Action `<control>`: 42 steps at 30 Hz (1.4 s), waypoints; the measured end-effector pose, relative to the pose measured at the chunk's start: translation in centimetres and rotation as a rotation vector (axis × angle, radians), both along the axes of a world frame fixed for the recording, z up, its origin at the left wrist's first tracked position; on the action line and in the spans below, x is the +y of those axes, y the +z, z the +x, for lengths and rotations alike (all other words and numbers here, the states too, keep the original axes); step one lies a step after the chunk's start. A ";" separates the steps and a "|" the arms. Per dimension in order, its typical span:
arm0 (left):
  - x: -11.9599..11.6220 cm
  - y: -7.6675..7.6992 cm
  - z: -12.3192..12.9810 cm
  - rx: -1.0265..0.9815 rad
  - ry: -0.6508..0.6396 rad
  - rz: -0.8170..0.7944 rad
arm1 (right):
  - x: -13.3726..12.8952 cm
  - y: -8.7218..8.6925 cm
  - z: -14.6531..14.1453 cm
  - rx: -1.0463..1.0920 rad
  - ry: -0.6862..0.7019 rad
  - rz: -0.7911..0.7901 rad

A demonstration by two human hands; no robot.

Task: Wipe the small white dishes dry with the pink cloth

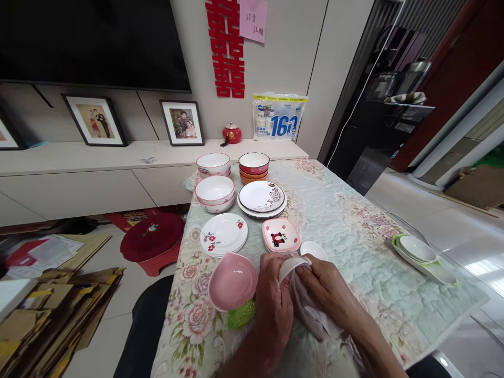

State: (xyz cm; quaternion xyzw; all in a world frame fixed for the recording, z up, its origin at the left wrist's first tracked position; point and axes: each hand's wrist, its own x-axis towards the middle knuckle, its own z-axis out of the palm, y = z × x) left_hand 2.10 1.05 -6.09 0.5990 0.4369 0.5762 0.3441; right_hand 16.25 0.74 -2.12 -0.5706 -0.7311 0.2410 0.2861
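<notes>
Between my two hands is a small white dish (291, 266), tilted, with only its curved rim showing. My left hand (273, 302) grips it from the left. My right hand (331, 286) is closed on a pale pinkish cloth (311, 315), pressed against the dish; the cloth hangs down toward the table. Just beyond my fingers lies another small white dish (314, 250). A pink square plate (281, 234) with a cartoon figure sits behind it. Left of my left hand rests a pink peach-shaped bowl (233, 282) with a green leaf (241, 315).
Flowered plates (223, 234), white bowls (214, 191), brown-patterned plates (260, 197) and red and orange bowls (254, 165) stand stacked on the quilted tablecloth (323, 210). Green-edged dishes (419, 252) lie near the right edge. A red stool (151, 236) is at the left.
</notes>
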 end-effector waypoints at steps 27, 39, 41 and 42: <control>0.0 -0.4 0.0 0.077 -0.022 -0.020 | 0.0 -0.8 -0.2 -0.009 -0.035 0.005; -0.2 -0.2 0.1 0.242 -0.155 -0.051 | -0.8 -0.7 1.4 -0.535 0.013 0.508; -0.2 -0.5 0.2 0.228 -0.162 -0.047 | -0.8 -0.7 1.2 -0.531 0.025 0.541; -0.2 -0.6 0.2 0.211 -0.154 -0.050 | -0.8 -0.7 1.1 -0.493 0.024 0.514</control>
